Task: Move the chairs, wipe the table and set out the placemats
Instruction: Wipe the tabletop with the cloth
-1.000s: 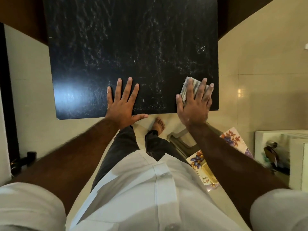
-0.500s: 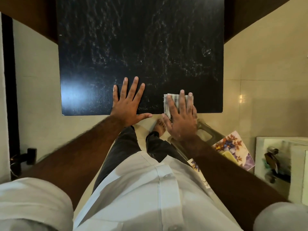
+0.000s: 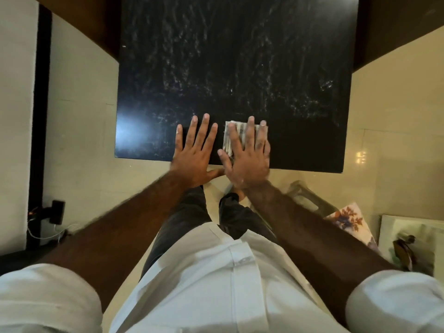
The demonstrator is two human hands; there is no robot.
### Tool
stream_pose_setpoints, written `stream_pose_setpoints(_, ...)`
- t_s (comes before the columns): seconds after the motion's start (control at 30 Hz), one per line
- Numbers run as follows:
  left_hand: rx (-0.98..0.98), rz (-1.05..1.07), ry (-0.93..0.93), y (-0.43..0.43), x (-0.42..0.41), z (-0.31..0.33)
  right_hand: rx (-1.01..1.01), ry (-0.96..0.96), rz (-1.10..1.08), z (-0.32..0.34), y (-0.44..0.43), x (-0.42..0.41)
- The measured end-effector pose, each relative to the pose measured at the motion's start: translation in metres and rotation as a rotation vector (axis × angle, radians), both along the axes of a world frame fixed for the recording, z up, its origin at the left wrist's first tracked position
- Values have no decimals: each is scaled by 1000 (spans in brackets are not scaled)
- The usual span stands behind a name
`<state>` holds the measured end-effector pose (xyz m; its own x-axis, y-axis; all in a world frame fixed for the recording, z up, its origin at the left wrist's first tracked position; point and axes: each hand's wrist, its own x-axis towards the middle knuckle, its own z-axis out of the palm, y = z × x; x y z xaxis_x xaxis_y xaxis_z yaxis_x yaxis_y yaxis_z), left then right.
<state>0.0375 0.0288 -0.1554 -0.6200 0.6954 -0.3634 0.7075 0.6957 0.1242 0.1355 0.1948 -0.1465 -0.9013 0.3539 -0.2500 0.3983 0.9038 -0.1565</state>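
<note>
A black table (image 3: 240, 68) with pale smear marks fills the upper middle of the head view. My left hand (image 3: 194, 155) lies flat on its near edge, fingers spread, holding nothing. Right beside it, my right hand (image 3: 247, 159) presses flat on a folded striped cloth (image 3: 228, 138) on the table's near edge; the two thumbs nearly touch. A flowered placemat (image 3: 346, 219) shows low on the right, partly hidden behind my right forearm.
A plastic chair (image 3: 305, 198) stands on the tiled floor below the table's near right corner, under the placemat. A white cabinet (image 3: 408, 239) sits at the right edge. A plug and cables (image 3: 51, 212) lie at the left wall.
My right hand has slid the cloth leftward along the table's near edge, from the right corner to right beside my left hand. My left hand stays planted.
</note>
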Motion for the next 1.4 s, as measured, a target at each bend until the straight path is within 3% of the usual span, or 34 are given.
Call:
stream_pose_setpoints(0.17,-37,69,-3,-36,-10,-4,-18,-41,90,2,-5,33)
stream_pose_setpoints(0.33,-73,84,-40,-42,-16,-5,13,-85,-124,7,26,51)
stream_pose_setpoints(0.5,-48,100,-67,-41,-18,-3,19,-71,-251,2,9,9)
stream_pose_setpoints(0.83,100,106,-143,-51,-17,0,-183,-44,144,9,-61,-23)
stream_pose_setpoints(1.03,150,26,-75,-7,19,13,-177,-26,-84,19,7,5)
stream_pose_setpoints(1.17,146,46,-86,27,36,4,-147,-67,-62,13,29,13)
stream_pose_setpoints(1.3,127,45,-56,8,31,1,-144,-78,-51,7,27,9)
stream_pose_setpoints(1.4,135,169,-20,-31,15,-2,-126,-95,-60,5,23,7)
